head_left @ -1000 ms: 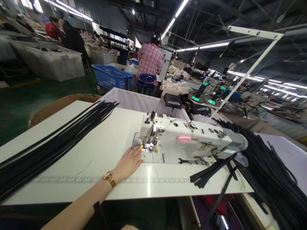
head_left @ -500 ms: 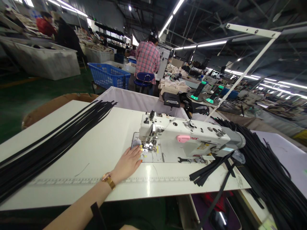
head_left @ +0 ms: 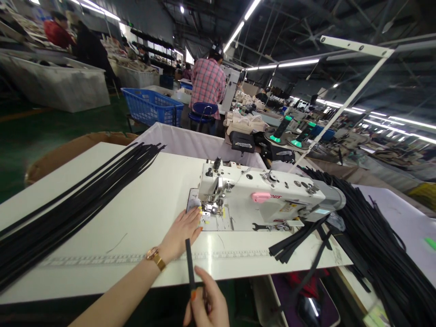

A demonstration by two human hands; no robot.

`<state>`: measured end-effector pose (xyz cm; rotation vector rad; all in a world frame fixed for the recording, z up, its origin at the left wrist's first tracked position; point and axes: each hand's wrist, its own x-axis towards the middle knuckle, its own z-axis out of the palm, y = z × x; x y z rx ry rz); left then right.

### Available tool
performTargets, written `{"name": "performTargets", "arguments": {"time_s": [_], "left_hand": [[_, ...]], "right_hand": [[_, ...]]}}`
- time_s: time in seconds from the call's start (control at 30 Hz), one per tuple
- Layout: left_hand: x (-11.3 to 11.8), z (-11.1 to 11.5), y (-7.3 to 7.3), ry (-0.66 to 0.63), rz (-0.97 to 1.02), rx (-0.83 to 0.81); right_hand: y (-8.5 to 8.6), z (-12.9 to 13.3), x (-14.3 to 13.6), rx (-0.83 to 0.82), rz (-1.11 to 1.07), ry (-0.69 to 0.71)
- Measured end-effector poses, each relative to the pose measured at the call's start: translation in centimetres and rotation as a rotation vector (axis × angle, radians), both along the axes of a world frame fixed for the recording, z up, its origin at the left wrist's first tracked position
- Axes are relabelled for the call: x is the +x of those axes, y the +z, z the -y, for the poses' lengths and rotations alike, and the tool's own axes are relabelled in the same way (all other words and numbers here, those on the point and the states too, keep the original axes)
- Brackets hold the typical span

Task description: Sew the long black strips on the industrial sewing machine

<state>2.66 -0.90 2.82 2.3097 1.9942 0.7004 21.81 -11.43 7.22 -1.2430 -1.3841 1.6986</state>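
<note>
My left hand (head_left: 184,229) lies flat with fingers stretched out on the plate of the white sewing machine (head_left: 259,188), its fingertips beside the presser foot (head_left: 213,208). A gold watch is on that wrist. My right hand (head_left: 209,302) is low in the middle, at the table's front edge, pinching a narrow black strap (head_left: 189,259) between thumb and fingers. The strap's free end points up toward my left wrist. Its lower end is hidden by the hand.
A bundle of black straps (head_left: 102,195) lies on the left of the white table (head_left: 150,190). More black straps (head_left: 374,236) are heaped at right. A wrench (head_left: 264,227) rests by the machine. Thread cones (head_left: 281,129) stand behind. A person in a plaid shirt (head_left: 207,81) is further back.
My right hand has come up into view from below, raising the black strap toward the table's front edge. My left hand has stayed at the presser foot.
</note>
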Motion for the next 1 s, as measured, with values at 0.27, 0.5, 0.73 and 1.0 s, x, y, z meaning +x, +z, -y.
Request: {"name": "performTargets", "arguments": {"time_s": [0.27,0.5,0.73,1.0], "left_hand": [[-1.1,-0.3,-0.6,0.08,0.267,0.097],[-0.9,-0.1,-0.2,0.019,0.134,0.034],[-0.5,0.1,0.2,-0.008,0.036,-0.008],[-0.4,0.1,0.7,0.0,-0.006,-0.039]], "right_hand": [[1.4,-8.4,-2.1,0.034,0.0,0.058],[0.7,-10.8,-4.3,-0.033,-0.051,0.013],[1.5,-11.4,-4.9,-0.076,-0.057,-0.007],[1.5,-11.4,-4.9,-0.094,-0.025,-0.014]]}}
